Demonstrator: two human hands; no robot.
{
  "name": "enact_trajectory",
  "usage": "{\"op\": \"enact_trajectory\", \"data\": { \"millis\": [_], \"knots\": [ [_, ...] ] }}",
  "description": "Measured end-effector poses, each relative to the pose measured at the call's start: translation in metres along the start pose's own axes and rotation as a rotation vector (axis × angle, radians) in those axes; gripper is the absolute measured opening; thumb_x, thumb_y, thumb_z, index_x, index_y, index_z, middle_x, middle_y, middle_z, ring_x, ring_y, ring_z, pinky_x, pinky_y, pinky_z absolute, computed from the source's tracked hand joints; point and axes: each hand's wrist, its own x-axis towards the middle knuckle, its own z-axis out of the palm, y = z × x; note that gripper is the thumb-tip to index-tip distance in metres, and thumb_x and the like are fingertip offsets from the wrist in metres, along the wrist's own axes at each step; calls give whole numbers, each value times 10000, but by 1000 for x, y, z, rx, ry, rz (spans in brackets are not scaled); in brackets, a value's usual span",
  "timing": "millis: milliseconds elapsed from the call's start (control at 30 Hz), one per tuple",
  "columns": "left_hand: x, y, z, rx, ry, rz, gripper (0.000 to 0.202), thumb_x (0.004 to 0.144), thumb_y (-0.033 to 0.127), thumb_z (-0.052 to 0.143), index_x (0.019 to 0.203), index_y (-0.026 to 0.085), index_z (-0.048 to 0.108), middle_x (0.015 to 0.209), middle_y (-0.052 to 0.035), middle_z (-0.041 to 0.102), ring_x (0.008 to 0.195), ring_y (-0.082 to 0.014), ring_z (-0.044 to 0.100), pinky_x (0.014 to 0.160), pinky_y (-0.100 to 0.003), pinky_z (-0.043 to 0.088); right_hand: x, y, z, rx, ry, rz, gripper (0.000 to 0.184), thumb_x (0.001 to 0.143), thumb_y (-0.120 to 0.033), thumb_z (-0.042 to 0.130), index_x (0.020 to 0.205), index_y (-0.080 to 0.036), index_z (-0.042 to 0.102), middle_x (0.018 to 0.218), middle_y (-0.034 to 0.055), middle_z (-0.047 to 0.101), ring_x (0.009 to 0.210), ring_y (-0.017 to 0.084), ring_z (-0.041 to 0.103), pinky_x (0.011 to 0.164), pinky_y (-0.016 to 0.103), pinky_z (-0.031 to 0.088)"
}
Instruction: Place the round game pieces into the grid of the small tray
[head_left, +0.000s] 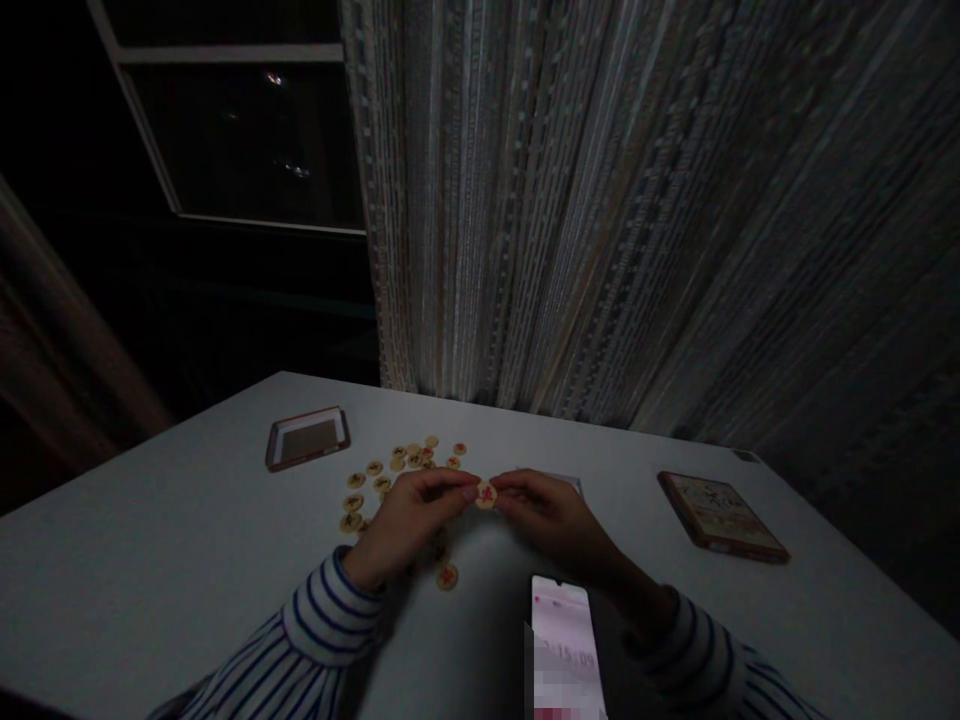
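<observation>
Room: a dark space with a dark-framed window [240, 120] at far left and a long, pale, vertically striped curtain [555, 200] hanging across the far right, behind the table. Surface: a white table [150, 520] runs across the scene, its far corner at far left. Near its far right stands a brown rectangular box [722, 516] with a printed top, and at far left lies a brown-rimmed tray [307, 438]. A smartphone [562, 640] lies at the near edge with its lit screen partly blurred, just in front of the right hand [555, 520]. Loose round xiangqi pieces [409, 470], cream with red characters, are scattered in a cluster at left of centre, and one more [447, 576] lies apart, nearer the person. Hands: the left hand [409, 525] and right hand are both narrowly closed, their fingertips [469, 490] meeting from opposite sides on one round xiangqi piece [486, 495]. That piece is held between them above the table, just right of the cluster. Both forearms wear blue-and-white striped sleeves [330, 620].
</observation>
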Motion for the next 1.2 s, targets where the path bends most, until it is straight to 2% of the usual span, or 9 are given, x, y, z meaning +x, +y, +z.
{"op": "enact_trajectory", "data": {
  "millis": [167, 267, 433, 567, 733, 933, 1200],
  "knots": [
    [-1, 1, 10, 17, -28, 15, 219, 657, 313, 677, 821, 174, 720, 816, -33, 725, 782, -164, 628, 740, -256, 473, -7, 3, -7, -25, 21, -26, 216, 772, -338, 597, 920, -187, 640, 883, 39, 699, 826, 159, 644, 741, 280, 510],
    [2, -2, 15, 20, -2, 18, 220, 663, 315, 673, 827, 176, 718, 808, -34, 720, 764, -161, 623, 717, -257, 473, -11, 3, -13, -154, 33, -76, 218, 803, -316, 555, 956, -180, 629, 872, 44, 689, 772, 149, 636, 686, 273, 510],
    [6, -7, 30, 7, 79, 11, 239, 653, 325, 677, 825, 165, 718, 751, -37, 708, 694, -151, 604, 681, -261, 473, -15, 6, -25, -630, 81, -392, 263, 795, -260, 576, 1041, -169, 595, 925, 76, 660, 848, 185, 593, 752, 337, 478],
    [10, -7, 45, -34, 71, 29, 215, 643, 310, 674, 789, 161, 722, 730, -38, 706, 679, -151, 603, 667, -260, 472, -15, 11, -33, -776, 142, -526, 251, 803, -241, 573, 1036, -149, 581, 938, 98, 653, 871, 197, 579, 757, 349, 470],
    [16, -7, 57, -29, 43, 39, 203, 643, 293, 681, 788, 156, 724, 752, -43, 714, 695, -152, 612, 687, -260, 477, -16, 12, -46, -853, 158, -534, 226, 791, -243, 593, 1003, -165, 591, 917, 85, 651, 851, 198, 576, 737, 349, 458],
    [22, -6, 69, -75, 22, 23, 196, 637, 286, 685, 786, 165, 726, 799, -44, 726, 744, -163, 633, 725, -267, 486, -18, 7, -57, -896, 107, -474, 231, 796, -226, 586, 1019, -164, 595, 934, 70, 655, 863, 195, 577, 731, 343, 443],
    [30, -8, 76, -62, 26, -6, 216, 619, 295, 679, 775, 154, 726, 758, -42, 726, 740, -171, 641, 731, -274, 492, -18, 6, -66, -922, 107, -486, 235, 804, -235, 567, 1021, -151, 595, 949, 92, 663, 865, 202, 587, 734, 352, 446]
  ]
}}
